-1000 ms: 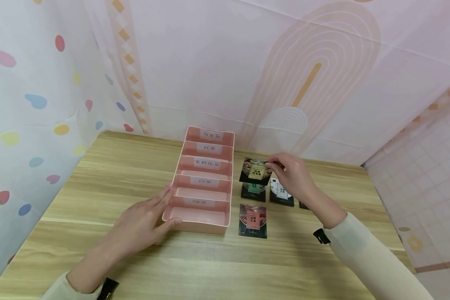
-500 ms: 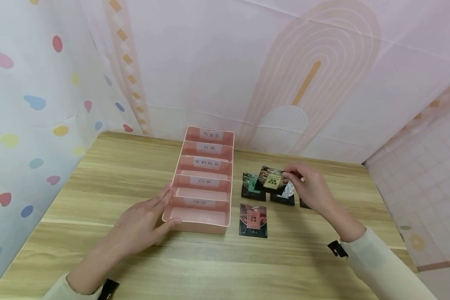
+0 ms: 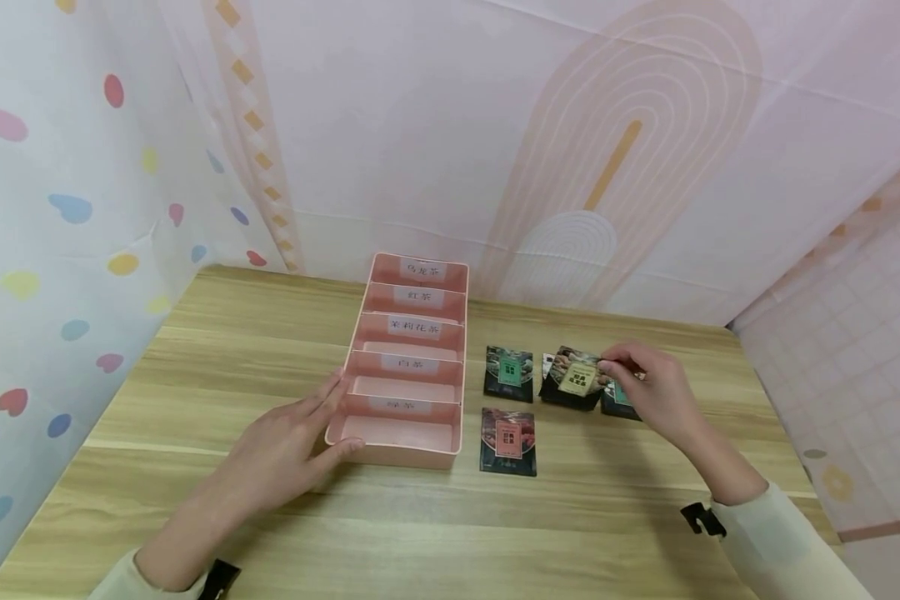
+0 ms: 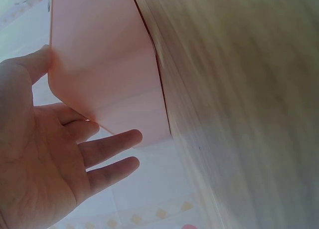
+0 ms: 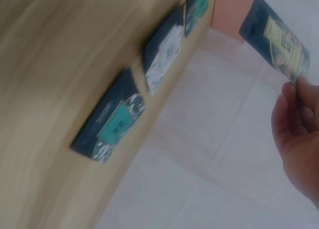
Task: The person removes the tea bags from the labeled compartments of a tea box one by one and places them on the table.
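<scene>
Between thumb and fingers my right hand (image 3: 656,396) pinches a tea packet with a yellow label (image 3: 577,377) by its edge. In the right wrist view this yellow-label packet (image 5: 284,44) is held up off the table. Below it in the head view lies the white-label packet, mostly covered; the right wrist view shows this white-label packet (image 5: 164,54) flat on the wood. A teal-label packet (image 3: 621,402) is partly behind my right hand. My left hand (image 3: 285,446) rests against the near left corner of a pink divided box (image 3: 405,457), thumb on the front rim and fingers along the side.
A green-label packet (image 3: 508,373) and a red-label packet (image 3: 508,442) lie right of the box. Its several compartments carry paper labels with Chinese writing. The wooden table (image 3: 420,533) meets a patterned cloth (image 3: 330,167) at the back and sides.
My right hand has carried the yellow-label packet rightward, from over the green-label packet to over the white-label one. The green-label packet is now uncovered. My left hand and the box stay put.
</scene>
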